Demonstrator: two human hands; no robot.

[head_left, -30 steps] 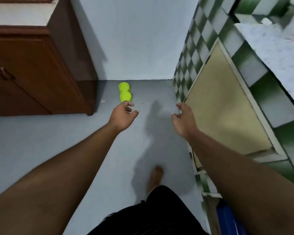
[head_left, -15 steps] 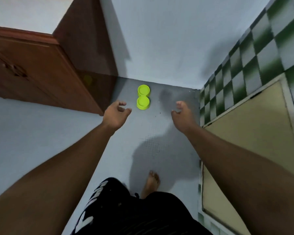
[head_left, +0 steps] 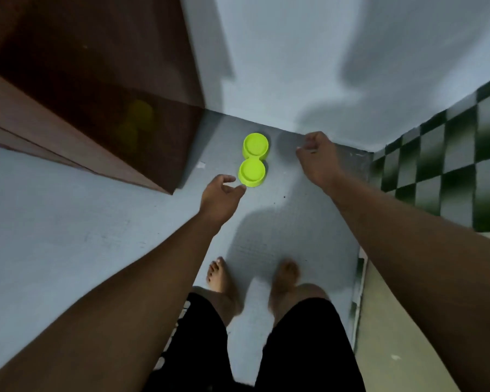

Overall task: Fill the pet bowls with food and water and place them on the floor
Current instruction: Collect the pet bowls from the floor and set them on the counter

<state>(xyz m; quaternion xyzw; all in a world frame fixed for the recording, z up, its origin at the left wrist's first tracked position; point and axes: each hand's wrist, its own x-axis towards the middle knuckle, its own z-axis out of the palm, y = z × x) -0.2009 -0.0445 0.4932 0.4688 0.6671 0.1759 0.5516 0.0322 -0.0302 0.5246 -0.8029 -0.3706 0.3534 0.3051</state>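
Two bare arms reach forward and down from the lower corners of the view. The left hand hangs low with its palm turned inward, thumb and fingers loosely curved and gapped. Its grip is slack and holds nothing. The thumb tip lies just beside the near rim of the pet bowls; whether it touches them I cannot tell.

The right hand is stretched further out, back uppermost, fingers curled loosely under. Its grip holds nothing either, and it is apart from the bowls, on their right.

The pet bowls are one lime-green plastic piece, two round shallow cups joined in a figure-eight, smooth and matt. They lie on the floor near the foot of a pale wall. The floor is pale grey with a fine grid texture.

A dark brown, glossy wooden cabinet stands on the left, its side showing a faint green reflection. Green-and-white chequered tiles cover the right side. Two bare feet stand below black shorts.
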